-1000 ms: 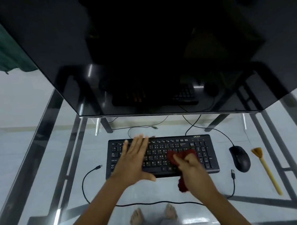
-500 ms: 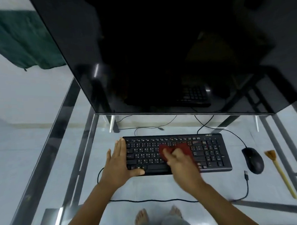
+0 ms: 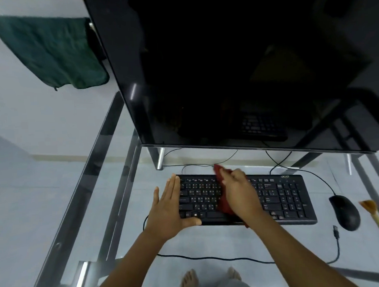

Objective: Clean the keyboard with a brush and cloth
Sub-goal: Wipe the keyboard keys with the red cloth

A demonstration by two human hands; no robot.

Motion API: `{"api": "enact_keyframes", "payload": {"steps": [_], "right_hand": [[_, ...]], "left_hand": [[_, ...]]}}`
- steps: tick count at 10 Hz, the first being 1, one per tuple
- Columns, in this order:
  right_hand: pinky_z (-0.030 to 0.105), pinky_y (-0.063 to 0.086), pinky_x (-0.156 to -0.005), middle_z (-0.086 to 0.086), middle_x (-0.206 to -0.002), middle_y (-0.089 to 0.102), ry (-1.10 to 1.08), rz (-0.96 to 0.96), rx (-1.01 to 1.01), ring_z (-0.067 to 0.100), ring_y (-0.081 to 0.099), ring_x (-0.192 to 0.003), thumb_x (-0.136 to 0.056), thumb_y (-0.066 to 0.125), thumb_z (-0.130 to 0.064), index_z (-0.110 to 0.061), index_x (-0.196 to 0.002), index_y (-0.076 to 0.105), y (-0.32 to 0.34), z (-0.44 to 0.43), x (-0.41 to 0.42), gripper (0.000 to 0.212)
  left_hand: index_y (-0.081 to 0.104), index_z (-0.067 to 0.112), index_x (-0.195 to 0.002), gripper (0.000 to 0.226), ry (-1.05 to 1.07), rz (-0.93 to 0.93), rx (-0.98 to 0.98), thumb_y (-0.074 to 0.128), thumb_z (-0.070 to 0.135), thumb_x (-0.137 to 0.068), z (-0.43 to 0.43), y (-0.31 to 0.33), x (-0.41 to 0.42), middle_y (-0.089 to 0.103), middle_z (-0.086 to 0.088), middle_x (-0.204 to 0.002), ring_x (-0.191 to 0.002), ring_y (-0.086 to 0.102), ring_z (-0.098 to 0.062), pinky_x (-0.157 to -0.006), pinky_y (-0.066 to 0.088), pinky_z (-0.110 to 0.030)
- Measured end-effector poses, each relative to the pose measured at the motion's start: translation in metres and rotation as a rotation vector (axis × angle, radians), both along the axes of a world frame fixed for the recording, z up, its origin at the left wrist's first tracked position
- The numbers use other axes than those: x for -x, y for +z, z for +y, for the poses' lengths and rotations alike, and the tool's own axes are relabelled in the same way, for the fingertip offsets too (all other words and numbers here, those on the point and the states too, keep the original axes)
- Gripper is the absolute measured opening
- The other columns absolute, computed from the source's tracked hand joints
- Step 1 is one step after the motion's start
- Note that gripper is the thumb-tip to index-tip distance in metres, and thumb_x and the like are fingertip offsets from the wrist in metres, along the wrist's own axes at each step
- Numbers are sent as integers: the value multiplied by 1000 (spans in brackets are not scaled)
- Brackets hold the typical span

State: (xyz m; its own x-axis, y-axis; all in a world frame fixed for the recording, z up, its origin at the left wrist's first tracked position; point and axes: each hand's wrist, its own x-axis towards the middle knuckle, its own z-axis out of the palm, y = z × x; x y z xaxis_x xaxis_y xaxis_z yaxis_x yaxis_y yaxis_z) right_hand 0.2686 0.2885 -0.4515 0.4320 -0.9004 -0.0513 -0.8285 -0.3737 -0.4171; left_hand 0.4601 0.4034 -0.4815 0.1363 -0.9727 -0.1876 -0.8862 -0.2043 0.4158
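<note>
A black keyboard (image 3: 282, 195) lies on the glass desk (image 3: 210, 242) below the monitor. My right hand (image 3: 239, 193) presses a dark red cloth (image 3: 223, 198) onto the middle keys; the cloth's top corner sticks out past the keyboard's back edge. My left hand (image 3: 168, 206) lies flat with fingers together against the keyboard's left end, thumb along its front edge, holding nothing. A brush (image 3: 374, 215) with a tan bristle fan and pale yellow handle rests at the far right, beyond the mouse, partly cut off by the frame edge.
A big dark monitor (image 3: 235, 65) overhangs the desk. A black mouse (image 3: 344, 212) sits right of the keyboard, with a loose USB cable (image 3: 337, 236) in front. A green cloth (image 3: 47, 49) hangs at upper left. Bare feet show through the glass.
My right hand has wiped the red cloth leftward and up toward the keyboard's back edge. My left hand has shifted from on top of the keys to the keyboard's left end.
</note>
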Motion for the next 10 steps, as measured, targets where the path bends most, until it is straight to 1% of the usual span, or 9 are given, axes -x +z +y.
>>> {"api": "enact_keyframes", "payload": {"steps": [1, 2, 3, 4, 5, 6, 7, 9, 10], "right_hand": [[39, 55, -84, 14, -113, 56, 98, 54, 74, 31, 63, -90, -89, 55, 1, -14, -138, 52, -9, 12, -21, 51], [34, 43, -96, 6, -128, 50, 500, -93, -123, 24, 48, -114, -96, 46, -7, -23, -142, 46, -2, 40, -38, 49], [30, 42, -91, 1, -119, 51, 320, -105, -15, 22, 49, -109, -98, 39, -21, -36, -136, 51, -11, 10, -36, 43], [31, 47, -85, 2, -111, 58, 193, -94, 46, 25, 57, -101, -96, 46, -26, -32, -124, 61, -14, 8, -46, 33], [31, 44, -72, 1, -98, 56, 541, -44, -29, 22, 55, -88, -96, 51, -29, -27, -107, 62, -3, 34, -61, 16], [21, 34, -73, -7, -98, 50, 505, -147, 68, 11, 47, -89, -93, 40, -38, -44, -105, 62, -9, 17, -58, 25], [29, 42, -70, -4, -89, 58, 463, -23, 186, 13, 52, -78, -91, 44, -49, -49, -82, 56, -6, 6, -60, 15], [38, 45, -73, 3, -99, 60, 751, 89, -64, 21, 56, -87, -93, 51, -27, -25, -107, 61, 4, 34, -40, 17], [33, 39, -60, -1, -75, 54, 583, 75, 119, 13, 51, -66, -87, 59, -54, -24, -75, 49, 13, 9, -53, 34]], "left_hand": [[-13, 16, -152, 133, -22, 31, 6, 55, 84, -60, 1, -2, -4, -12, 4, -161, -146, -12, -7, -116, -10, -44], [-17, 16, -150, 132, -28, 30, 13, 54, 84, -62, 3, -2, -5, -15, 5, -159, -145, -13, -7, -119, -7, -46], [-18, 16, -150, 135, -16, 67, 30, 58, 83, -61, 3, -2, -4, -9, 4, -161, -147, -9, -9, -118, -8, -46], [-19, 17, -150, 137, -11, 87, 55, 60, 84, -60, 6, -4, -3, 3, 2, -162, -148, 0, -11, -115, -9, -43], [-18, 14, -150, 138, 9, 116, 72, 57, 86, -59, 8, -5, -5, 8, 3, -161, -148, 9, -12, -116, -9, -41], [-20, 16, -150, 138, 14, 151, 94, 55, 88, -58, 7, -4, -4, 9, 5, -161, -148, 10, -11, -117, -9, -41], [-21, 20, -149, 138, 26, 181, 114, 55, 90, -56, 8, -4, -5, 6, 8, -160, -147, 10, -10, -116, -10, -41], [-13, 16, -152, 139, 34, 170, 150, 54, 90, -55, 9, -7, -6, 12, 9, -158, -147, 14, -12, -117, -3, -43], [-13, 18, -151, 139, 48, 181, 131, 59, 87, -54, 8, -8, -6, 15, 5, -160, -147, 13, -11, -118, -6, -42]]}}
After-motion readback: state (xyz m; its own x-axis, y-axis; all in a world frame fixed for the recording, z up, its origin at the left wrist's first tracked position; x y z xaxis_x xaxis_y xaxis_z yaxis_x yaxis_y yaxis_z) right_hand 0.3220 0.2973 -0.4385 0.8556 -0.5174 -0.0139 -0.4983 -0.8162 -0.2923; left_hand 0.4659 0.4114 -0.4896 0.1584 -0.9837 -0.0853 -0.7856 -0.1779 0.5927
